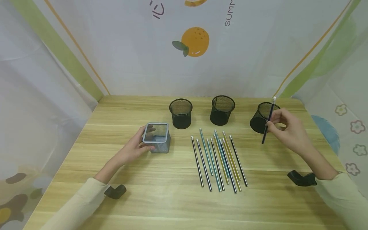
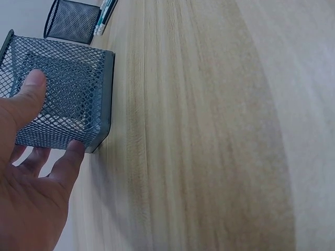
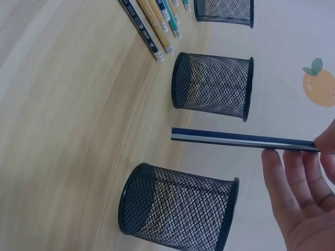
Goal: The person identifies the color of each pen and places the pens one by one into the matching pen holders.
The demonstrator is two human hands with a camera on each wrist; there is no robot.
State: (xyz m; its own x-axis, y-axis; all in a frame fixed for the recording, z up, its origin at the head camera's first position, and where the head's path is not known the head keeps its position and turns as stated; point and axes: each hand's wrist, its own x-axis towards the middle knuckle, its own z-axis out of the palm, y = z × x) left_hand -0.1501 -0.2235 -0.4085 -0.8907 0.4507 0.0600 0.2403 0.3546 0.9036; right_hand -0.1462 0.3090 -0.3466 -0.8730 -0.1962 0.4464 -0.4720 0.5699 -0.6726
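Left fingers [image 2: 68, 166] clasp a mesh holder [image 2: 78, 97]; right fingers [image 3: 277, 180] pinch a pencil [image 3: 235, 140] near mid-length

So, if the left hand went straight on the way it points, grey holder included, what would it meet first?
Likely the leftmost black mesh cup, which stands beyond the grey holder in the left hand; exact depth is hard to judge.

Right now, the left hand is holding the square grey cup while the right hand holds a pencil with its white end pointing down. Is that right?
Not quite: the white end points up. The head view shows that end of the pencil above the right hand. The rest is correct: the left hand holds the square grey cup.
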